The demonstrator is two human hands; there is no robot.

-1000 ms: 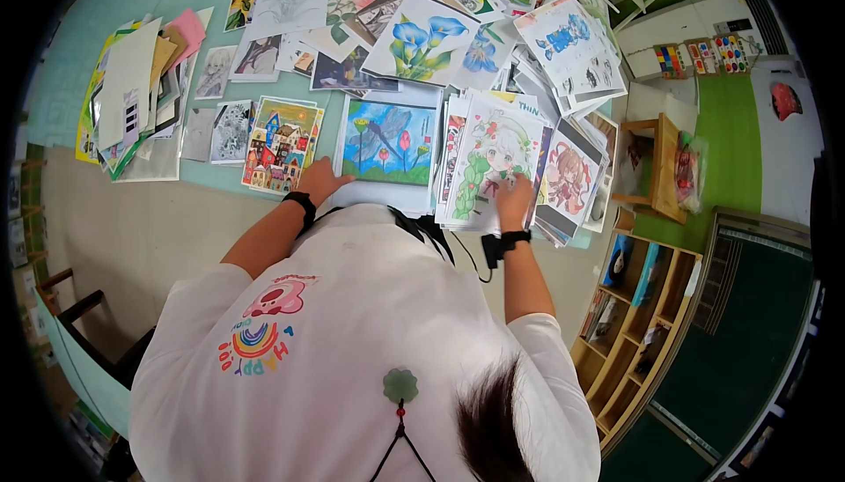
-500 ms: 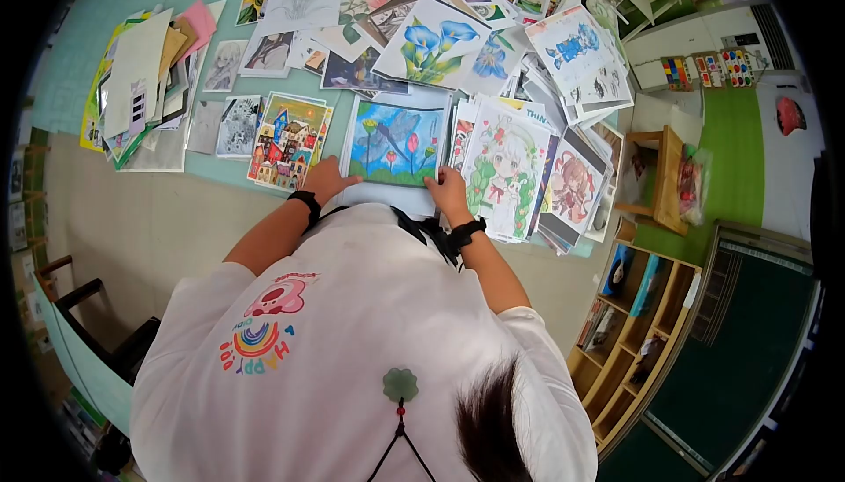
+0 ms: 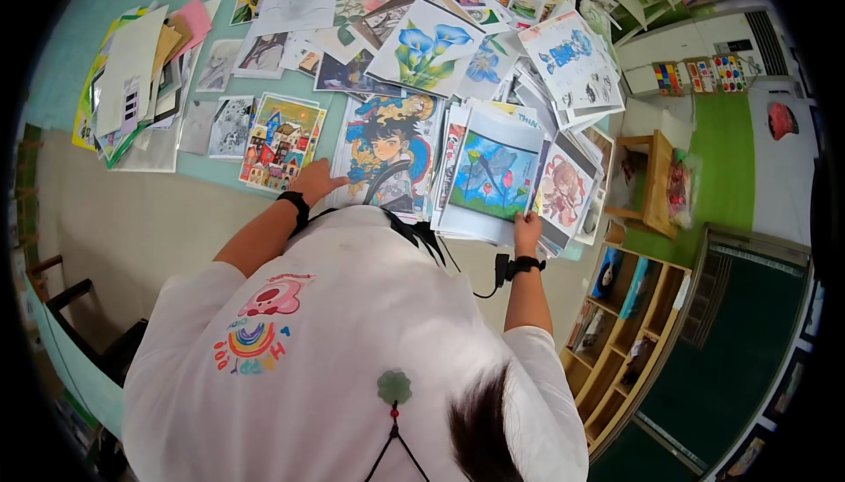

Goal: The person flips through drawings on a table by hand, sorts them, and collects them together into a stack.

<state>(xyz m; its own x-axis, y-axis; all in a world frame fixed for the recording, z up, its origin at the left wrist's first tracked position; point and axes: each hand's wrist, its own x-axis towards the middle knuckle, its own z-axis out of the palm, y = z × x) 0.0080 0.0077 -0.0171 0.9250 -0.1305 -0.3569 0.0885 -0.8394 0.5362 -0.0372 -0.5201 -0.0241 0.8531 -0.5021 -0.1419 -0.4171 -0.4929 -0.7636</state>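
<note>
My right hand (image 3: 527, 232) pinches the lower right corner of a blue dragonfly painting (image 3: 480, 172), mounted on a white sheet. That painting lies over the right-hand pile, covering most of the drawing beneath it. In front of me sits a stack topped by a colourful drawing of a dark-haired figure (image 3: 385, 149). My left hand (image 3: 317, 183) rests at this stack's lower left edge, fingers stretched out and holding nothing. Just beyond it is a picture of colourful houses (image 3: 279, 140).
Loose artworks, including a blue lily picture (image 3: 428, 46), overlap across the back of the table (image 3: 227, 29). A pile of papers and folders (image 3: 132, 77) lies at the left. On the right stand a wooden stool (image 3: 653, 183) and a shelf (image 3: 629, 332).
My right hand has carried the dragonfly painting right, from the middle stack onto the right-hand pile. The dark-haired figure drawing is now uncovered. My left hand stays near the middle stack.
</note>
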